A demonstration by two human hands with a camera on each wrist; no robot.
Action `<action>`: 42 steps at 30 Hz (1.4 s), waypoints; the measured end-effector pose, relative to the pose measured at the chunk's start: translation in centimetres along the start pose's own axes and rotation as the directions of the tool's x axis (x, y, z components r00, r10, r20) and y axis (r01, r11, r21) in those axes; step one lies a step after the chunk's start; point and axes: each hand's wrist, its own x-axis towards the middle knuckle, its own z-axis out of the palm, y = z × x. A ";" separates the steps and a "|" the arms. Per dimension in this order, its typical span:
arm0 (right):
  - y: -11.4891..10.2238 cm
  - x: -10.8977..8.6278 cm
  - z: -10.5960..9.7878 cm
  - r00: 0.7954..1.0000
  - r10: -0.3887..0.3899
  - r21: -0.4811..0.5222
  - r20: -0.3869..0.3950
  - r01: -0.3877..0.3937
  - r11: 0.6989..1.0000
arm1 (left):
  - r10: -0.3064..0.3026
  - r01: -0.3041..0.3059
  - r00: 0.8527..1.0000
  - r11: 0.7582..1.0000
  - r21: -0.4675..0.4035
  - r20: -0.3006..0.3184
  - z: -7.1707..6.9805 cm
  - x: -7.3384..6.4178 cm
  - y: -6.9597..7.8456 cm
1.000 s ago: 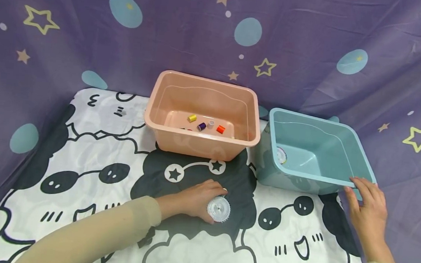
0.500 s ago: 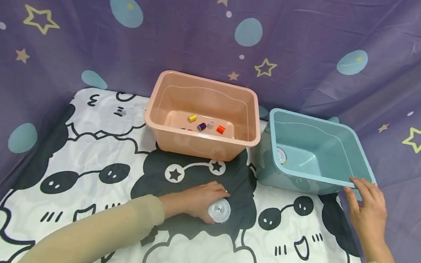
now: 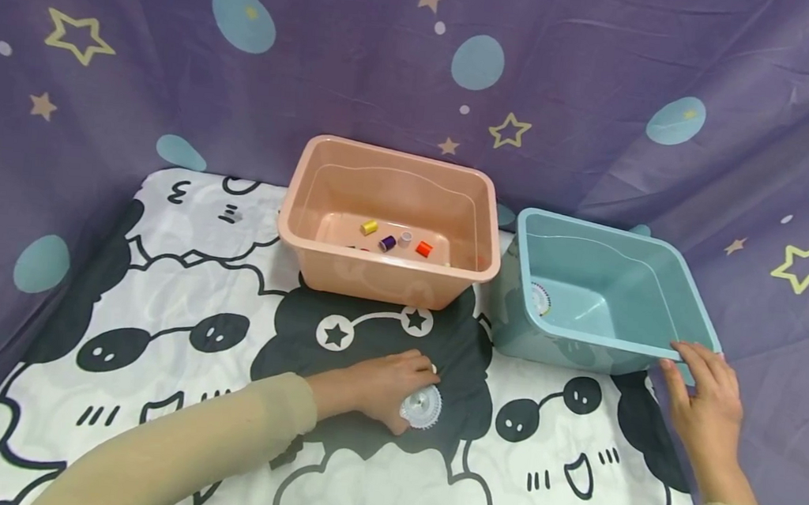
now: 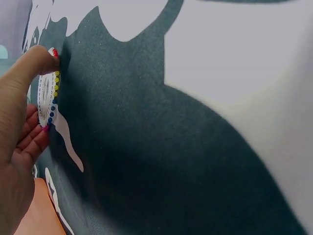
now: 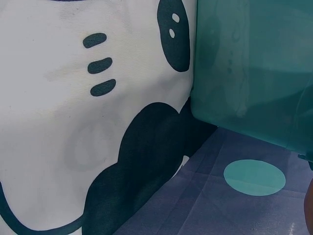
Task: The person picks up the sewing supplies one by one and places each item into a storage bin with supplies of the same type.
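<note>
My left hand (image 3: 390,390) holds a round white pin wheel (image 3: 423,407) by its edges, low over the dark part of the cloth. In the left wrist view, red, yellow, blue and pink pin heads ring the wheel (image 4: 47,95), with the thumb at one edge and the fingers at the opposite one. At the right, my right hand (image 3: 710,399) grips the near right corner of the blue bin (image 3: 583,339), fingertips over the rim and thumb in front. Another pin wheel (image 3: 539,299) leans inside that bin, at its left wall.
A pink bin (image 3: 384,279) stands at the back, holding several small thread spools, among them a yellow spool (image 3: 369,227) and an orange spool (image 3: 424,248). A purple patterned curtain (image 3: 363,59) hangs behind. The cartoon-print cloth (image 3: 188,283) covers the surface.
My left hand has shifted slightly right and turned a little with the pin wheel, its fingers covering more of the upper edge. My right hand and both bins stay in place.
</note>
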 end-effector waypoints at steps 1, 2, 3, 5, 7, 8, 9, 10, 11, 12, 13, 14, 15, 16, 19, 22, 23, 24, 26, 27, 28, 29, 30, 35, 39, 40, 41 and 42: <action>0.0 0.0 0.0 1.000 -0.002 -0.001 -0.001 0.002 1.000 | 0.000 0.000 1.000 1.000 0.003 0.003 0.0 0.0 0.0; 0.0 0.0 0.0 1.000 -0.004 -0.002 -0.002 0.004 1.000 | -0.003 0.003 1.000 1.000 0.004 0.007 -0.1 0.0 -0.1; 0.0 0.0 0.0 1.000 -0.004 -0.002 -0.002 0.004 1.000 | -0.005 0.005 1.000 1.000 0.004 0.010 -0.1 0.0 -0.1; 0.0 0.0 0.0 1.000 0.002 -0.004 0.001 -0.002 1.000 | -0.010 0.010 1.000 1.000 0.006 0.019 -0.3 0.0 -0.1; -0.1 0.0 -0.1 1.000 0.013 -0.005 0.008 -0.013 1.000 | -0.013 0.012 0.999 1.000 0.010 0.029 -0.4 0.1 -0.1; -0.2 0.1 -0.1 1.000 0.019 -0.006 0.013 -0.019 1.000 | -0.015 0.014 0.999 1.000 0.010 0.035 -0.5 0.1 -0.1; -0.2 0.1 -0.1 0.999 0.026 -0.008 0.019 -0.025 1.000 | -0.016 0.016 0.999 1.000 0.011 0.040 -0.5 0.1 0.0; -0.2 0.1 -0.1 0.999 0.031 -0.011 0.026 -0.031 0.999 | -0.018 0.017 0.999 1.000 0.013 0.048 -0.6 0.1 0.0; -0.3 0.1 -0.1 0.999 0.036 -0.011 0.029 -0.036 0.999 | -0.019 0.018 0.998 1.000 0.015 0.056 -0.7 0.2 0.0; -0.3 0.1 -0.1 0.999 0.040 -0.012 0.034 -0.040 0.999 | -0.020 0.019 0.998 1.000 0.016 0.063 -0.8 0.2 0.0; -0.3 0.1 -0.1 0.998 0.042 -0.012 0.036 -0.042 0.999 | -0.025 0.023 0.997 1.000 0.018 0.071 -0.8 0.2 0.0; -0.4 0.1 -0.1 0.998 0.042 -0.012 0.039 -0.042 0.999 | -0.027 0.026 0.997 0.999 0.022 0.079 -0.9 0.2 0.0; -0.4 0.1 -0.2 0.998 0.042 -0.011 0.039 -0.041 0.999 | -0.028 0.026 0.996 0.999 0.027 0.086 -0.9 0.3 0.0; -0.4 0.1 -0.2 0.998 0.041 -0.010 0.038 -0.040 0.999 | -0.029 0.026 0.996 0.999 0.031 0.090 -0.9 0.3 0.0; -0.4 0.1 -0.1 0.999 0.037 -0.008 0.036 -0.037 0.999 | -0.024 0.017 0.995 0.998 0.065 0.101 -0.9 0.3 0.1; -0.3 0.1 -0.1 0.999 0.038 -0.011 0.037 -0.038 0.999 | -0.017 0.006 0.994 0.995 0.102 0.108 -0.9 0.4 0.2; -0.3 0.1 -0.1 0.999 0.037 -0.011 0.037 -0.037 0.999 | -0.016 0.003 0.994 0.993 0.117 0.112 -0.9 0.4 0.3; -0.3 0.1 -0.1 0.999 0.037 -0.011 0.036 -0.037 0.999 | -0.018 0.003 0.993 0.992 0.128 0.117 -1.0 0.4 0.3; -0.3 0.0 -0.2 0.999 0.037 -0.015 0.037 -0.037 0.999 | -0.022 0.005 0.992 0.990 0.140 0.122 -1.0 0.4 0.3; -0.3 0.1 -0.2 0.999 0.036 -0.014 0.036 -0.036 0.999 | -0.025 0.008 0.992 0.990 0.141 0.122 -1.0 0.4 0.4; -0.3 0.0 -0.2 0.999 0.037 -0.014 0.037 -0.037 0.999 | -0.027 0.010 0.992 0.990 0.142 0.120 -1.0 0.4 0.3; -0.3 0.0 -0.2 0.998 0.039 -0.015 0.039 -0.039 0.999 | -0.030 0.014 0.993 0.990 0.139 0.117 -1.0 0.4 0.3; -0.4 0.0 -0.2 0.998 0.042 -0.016 0.042 -0.042 0.999 | -0.034 0.019 0.993 0.991 0.130 0.113 -1.0 0.3 0.3; -0.4 0.0 -0.2 0.998 0.041 -0.008 0.037 -0.040 0.999 | -0.052 0.049 0.996 0.998 0.050 0.072 -1.2 0.0 -0.1; -0.4 0.0 -0.1 0.999 0.035 -0.006 0.031 -0.035 0.999 | -0.074 0.075 0.996 0.997 -0.015 0.043 -1.7 -0.2 -0.4; -0.4 0.0 -0.2 0.999 0.036 -0.008 0.032 -0.036 0.999 | -0.080 0.081 0.996 0.996 -0.025 0.040 -1.9 -0.3 -0.4; -0.4 0.0 -0.2 0.999 0.038 -0.012 0.034 -0.038 0.999 | -0.084 0.085 0.996 0.996 -0.039 0.037 -2.0 -0.3 -0.5; -0.4 0.0 -0.2 0.999 0.039 -0.014 0.038 -0.039 0.999 | -0.089 0.091 0.995 0.994 -0.053 0.035 -2.2 -0.3 -0.5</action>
